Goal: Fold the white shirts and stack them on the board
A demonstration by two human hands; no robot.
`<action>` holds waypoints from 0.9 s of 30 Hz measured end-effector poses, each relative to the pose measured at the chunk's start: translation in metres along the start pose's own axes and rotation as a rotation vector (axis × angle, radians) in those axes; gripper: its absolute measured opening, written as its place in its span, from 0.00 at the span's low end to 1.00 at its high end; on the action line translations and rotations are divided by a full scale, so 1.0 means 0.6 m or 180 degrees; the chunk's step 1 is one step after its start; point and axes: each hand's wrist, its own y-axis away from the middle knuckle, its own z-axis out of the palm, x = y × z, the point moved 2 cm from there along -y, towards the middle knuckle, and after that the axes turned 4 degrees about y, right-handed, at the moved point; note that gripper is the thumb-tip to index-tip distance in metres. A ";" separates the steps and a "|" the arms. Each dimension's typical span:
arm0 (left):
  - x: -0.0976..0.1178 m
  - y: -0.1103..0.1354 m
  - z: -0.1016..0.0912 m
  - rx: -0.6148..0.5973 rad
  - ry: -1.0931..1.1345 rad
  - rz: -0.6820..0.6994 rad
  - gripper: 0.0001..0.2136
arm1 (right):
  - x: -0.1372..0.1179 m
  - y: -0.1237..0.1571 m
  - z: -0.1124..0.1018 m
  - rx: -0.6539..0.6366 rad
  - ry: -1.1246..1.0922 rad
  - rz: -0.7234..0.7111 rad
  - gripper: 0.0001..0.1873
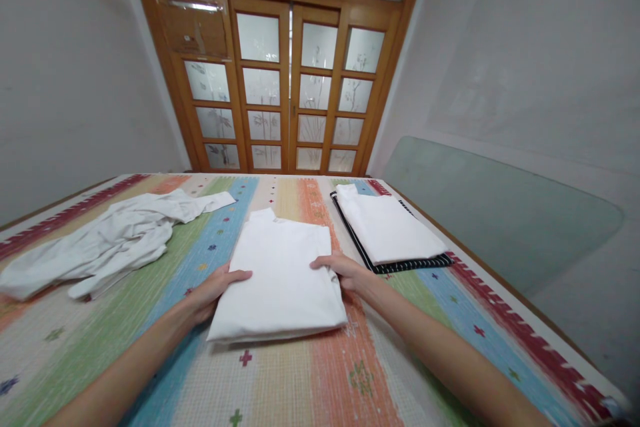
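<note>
Between my two hands is a white folded shirt point(283, 273), flat and roughly rectangular, its collar end pointing away from me. My left hand point(215, 290) grips its left edge, thumb on top and fingers hidden underneath. On the opposite edge, my right hand point(340, 270) holds it the same way, thumb lying over the cloth. The near edge of the shirt seems slightly raised off the striped cloth. To the right lies another folded white garment point(390, 227), on top of a black folded garment with white stripes point(415, 265).
A crumpled white garment point(125, 233) is spread on the left. Everything lies on a multicoloured striped cloth point(270, 387) covering the surface. Beyond the far edge stand wooden doors with glass panes point(290, 87). A pale green panel point(500, 207) is along the right wall.
</note>
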 end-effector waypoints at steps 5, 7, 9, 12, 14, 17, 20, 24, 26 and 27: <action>0.005 0.004 0.010 0.0101 -0.0067 0.0283 0.41 | -0.011 0.001 -0.008 0.0446 0.0010 -0.0618 0.30; 0.013 0.007 0.016 0.0062 -0.0109 0.0441 0.42 | -0.027 0.009 -0.011 0.0479 0.0010 -0.0811 0.32; 0.027 0.011 0.027 -0.0018 -0.0124 0.0583 0.41 | -0.050 0.021 -0.017 0.0410 0.0002 -0.0917 0.33; 0.052 0.016 0.059 -0.0100 -0.0094 0.0848 0.40 | -0.096 0.044 -0.040 0.0444 0.0127 -0.1038 0.32; 0.069 0.015 0.091 -0.0189 -0.0040 0.1038 0.40 | -0.128 0.060 -0.066 0.0548 0.0342 -0.1136 0.32; 0.088 -0.001 0.148 -0.0466 0.0054 0.1266 0.41 | -0.173 0.079 -0.119 0.0755 0.0699 -0.1282 0.33; 0.102 -0.038 0.212 -0.0788 0.0200 0.1442 0.41 | -0.213 0.091 -0.184 0.1030 0.1014 -0.1334 0.34; 0.110 -0.108 0.300 -0.1063 0.0382 0.1643 0.41 | -0.249 0.095 -0.276 0.1637 0.1391 -0.1305 0.30; 0.107 -0.144 0.343 -0.1127 0.0339 0.1698 0.42 | -0.257 0.092 -0.320 0.1933 0.1496 -0.1189 0.30; 0.105 -0.161 0.362 -0.1086 0.0334 0.1737 0.42 | -0.259 0.090 -0.341 0.2042 0.1539 -0.1151 0.30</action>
